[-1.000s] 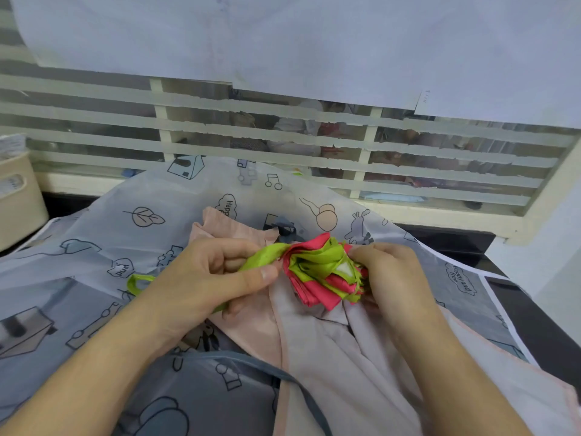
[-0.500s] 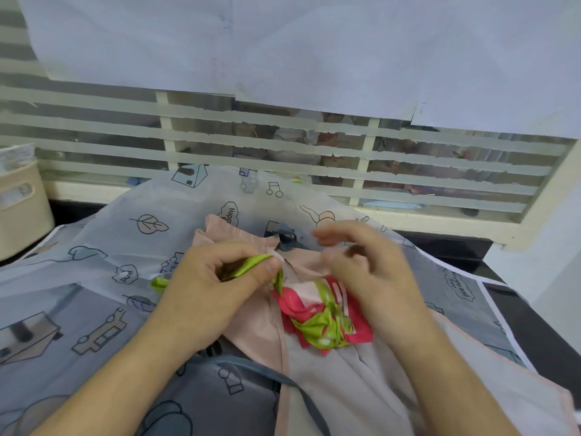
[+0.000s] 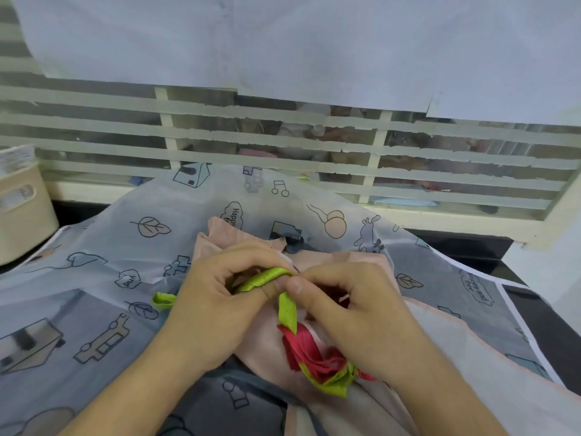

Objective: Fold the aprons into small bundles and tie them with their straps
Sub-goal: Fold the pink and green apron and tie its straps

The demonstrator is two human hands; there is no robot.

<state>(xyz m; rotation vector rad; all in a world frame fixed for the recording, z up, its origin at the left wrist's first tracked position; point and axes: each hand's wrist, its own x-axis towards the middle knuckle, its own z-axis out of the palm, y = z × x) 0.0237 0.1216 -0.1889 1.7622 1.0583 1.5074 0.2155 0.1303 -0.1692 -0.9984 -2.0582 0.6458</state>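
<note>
A small red apron bundle (image 3: 309, 354) wrapped in green strap lies on a pink apron (image 3: 261, 347), partly under my right wrist. Its green strap (image 3: 286, 311) rises from the bundle to my fingers and bends left in a loop. My left hand (image 3: 220, 297) pinches the looped part of the strap between thumb and fingers. My right hand (image 3: 349, 303) pinches the same strap at the bend, fingertip to fingertip with the left. A loose green strap end (image 3: 163, 299) sticks out left of my left hand.
A translucent grey apron with cartoon prints (image 3: 125, 253) is spread over the dark counter (image 3: 540, 313) under everything. A beige basket (image 3: 22, 202) stands at the far left. Behind runs a window ledge with taped glass (image 3: 283, 146).
The bundle has gone from held up in my right hand to lying on the pink apron. My right hand has come over to the strap and now pinches it beside the left hand.
</note>
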